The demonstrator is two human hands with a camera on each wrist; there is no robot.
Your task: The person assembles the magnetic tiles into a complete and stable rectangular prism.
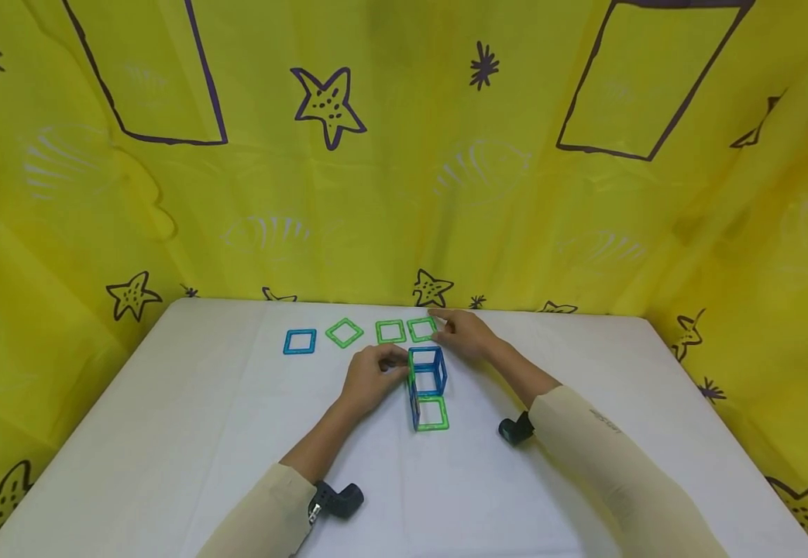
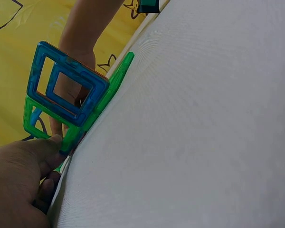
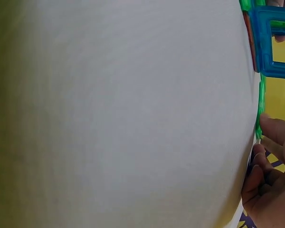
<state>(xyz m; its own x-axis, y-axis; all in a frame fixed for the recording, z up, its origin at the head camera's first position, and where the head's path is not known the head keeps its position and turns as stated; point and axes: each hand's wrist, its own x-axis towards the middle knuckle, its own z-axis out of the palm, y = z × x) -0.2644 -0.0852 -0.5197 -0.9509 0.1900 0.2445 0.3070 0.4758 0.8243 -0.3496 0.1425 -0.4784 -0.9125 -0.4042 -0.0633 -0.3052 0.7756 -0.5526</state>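
Note:
On the white table stands a small structure of magnetic square tiles, with blue tiles (image 1: 425, 349) making an upright box and a flat green tile (image 1: 434, 427) in front. My left hand (image 1: 369, 378) grips the structure's left side; in the left wrist view its thumb (image 2: 50, 145) lies on a green tile (image 2: 52, 113) below a blue one (image 2: 34, 71). Behind the structure, my right hand (image 1: 469, 335) pinches the right edge of a flat green square tile (image 1: 410, 331). The right wrist view shows the thumb (image 3: 274, 129) against that tile's edge (image 3: 261, 102).
Left of the pinched tile lie a green square tile (image 1: 390, 341), another green tile (image 1: 335, 340) turned like a diamond, and a blue square tile (image 1: 300, 352). A yellow curtain (image 1: 390, 217) with drawn stars hangs right behind the table's (image 1: 236, 434) far edge.

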